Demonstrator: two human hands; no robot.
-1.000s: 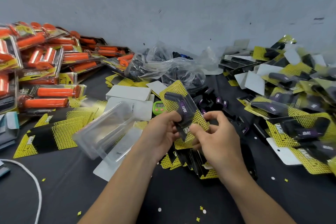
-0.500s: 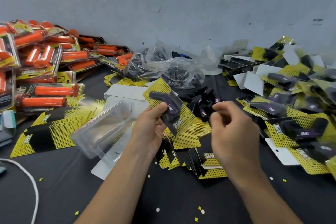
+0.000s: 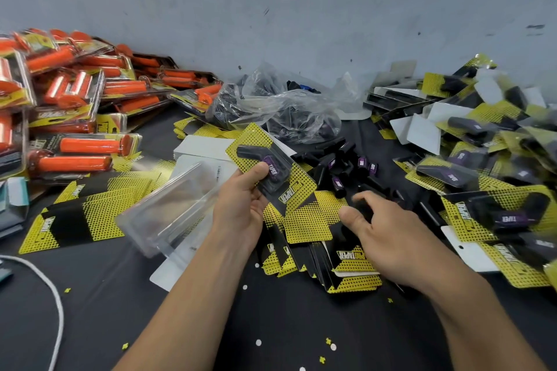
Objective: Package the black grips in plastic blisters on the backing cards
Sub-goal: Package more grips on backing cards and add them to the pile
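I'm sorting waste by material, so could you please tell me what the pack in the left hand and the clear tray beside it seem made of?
Pack: backing looks like printed cardboard, flat and stiff; its cover is thin clear plastic, glossy with glare. The grip inside looks like matte black rubber, possibly. Tray: clear moulded plastic, shiny and see-through.

One head-worn wide-angle view looks forward and down, close over the table (image 3: 120, 304), facing the wall (image 3: 271, 9).
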